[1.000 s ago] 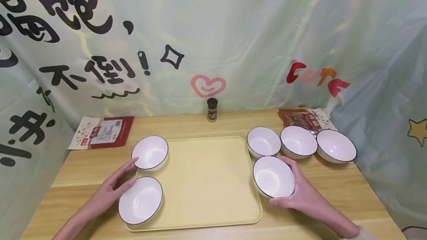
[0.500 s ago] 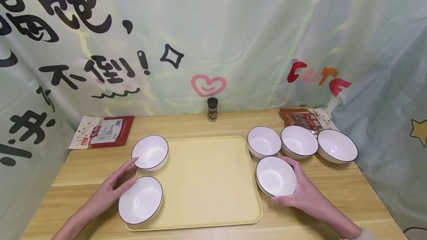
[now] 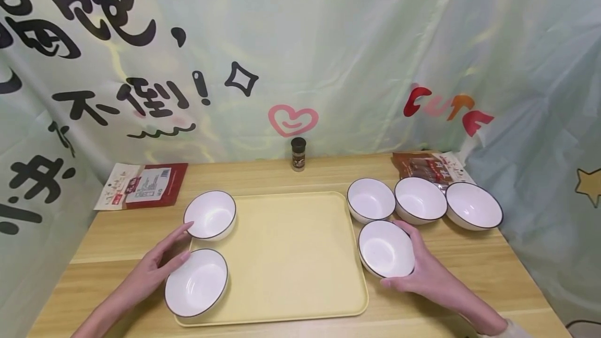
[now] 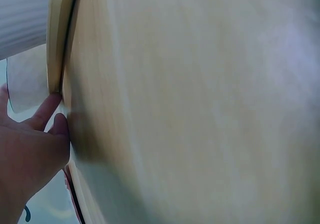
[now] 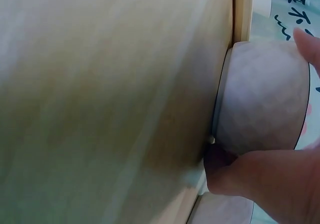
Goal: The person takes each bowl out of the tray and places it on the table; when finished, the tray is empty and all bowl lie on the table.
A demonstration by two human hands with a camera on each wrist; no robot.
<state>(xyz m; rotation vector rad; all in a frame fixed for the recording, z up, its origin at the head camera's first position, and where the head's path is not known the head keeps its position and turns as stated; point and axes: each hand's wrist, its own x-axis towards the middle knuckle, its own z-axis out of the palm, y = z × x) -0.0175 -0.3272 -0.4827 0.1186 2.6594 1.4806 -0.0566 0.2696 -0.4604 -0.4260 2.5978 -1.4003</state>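
On the left part of the yellow tray (image 3: 291, 260) two white bowls with dark rims stand one behind the other, a rear bowl (image 3: 209, 215) and a front bowl (image 3: 196, 283). My left hand (image 3: 145, 273) lies beside them with fingers extended, a fingertip at the rear bowl's rim and the thumb by the front bowl. My right hand (image 3: 424, 267) grips another white bowl (image 3: 386, 249) from its right side, thumb at the front and fingers behind, at the tray's right edge. In the right wrist view this bowl (image 5: 265, 96) shows its patterned outside.
Three more white bowls, left (image 3: 371, 200), middle (image 3: 420, 200) and right (image 3: 474, 205), stand in a row at the back right, before a brown packet (image 3: 422, 168). A red and white packet (image 3: 145, 186) lies back left. A dark-capped jar (image 3: 298, 155) stands by the cloth backdrop (image 3: 357, 67).
The bowl in my right hand has shifted slightly to the right since the earliest frame. My left hand and the other bowls stay about where they were.
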